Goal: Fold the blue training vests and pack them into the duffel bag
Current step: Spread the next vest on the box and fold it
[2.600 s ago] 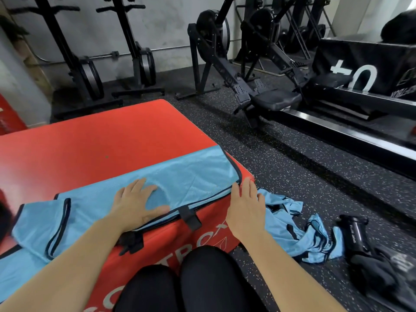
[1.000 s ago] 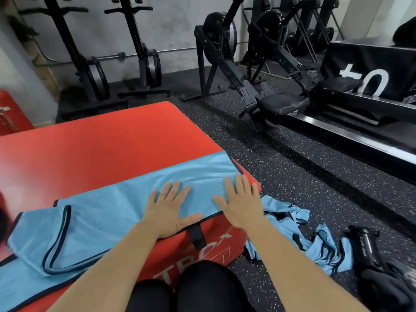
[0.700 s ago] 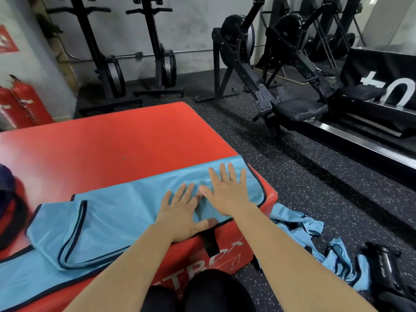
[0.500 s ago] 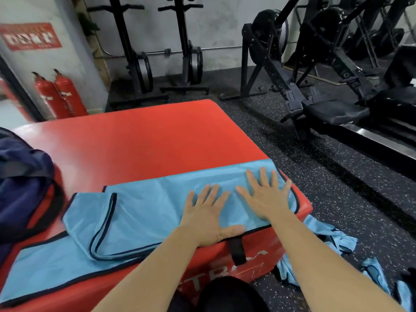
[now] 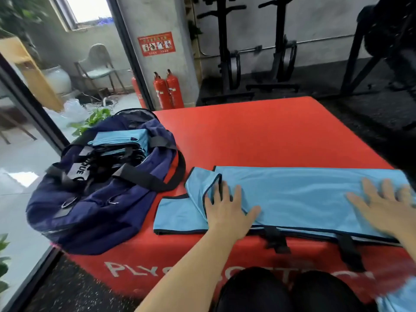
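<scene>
While the vest point(image 5: 304, 194) lies along the red box's point(image 5: 258, 136) near edge, the left hand point(image 5: 227, 210) and right hand point(image 5: 387, 206) press flat on it, grips released. The bag point(image 5: 94, 199), just left, holds folded vests point(image 5: 121, 137).

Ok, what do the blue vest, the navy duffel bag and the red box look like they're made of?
Blue vest: thin, smooth synthetic fabric, probably polyester; slight sheen, soft ripples, dark edge binding.
Navy duffel bag: matte woven fabric, likely nylon; it slumps and creases, black webbing straps.
Red plyo box: seemingly vinyl-covered foam; smooth skin, rounded edges.
</scene>
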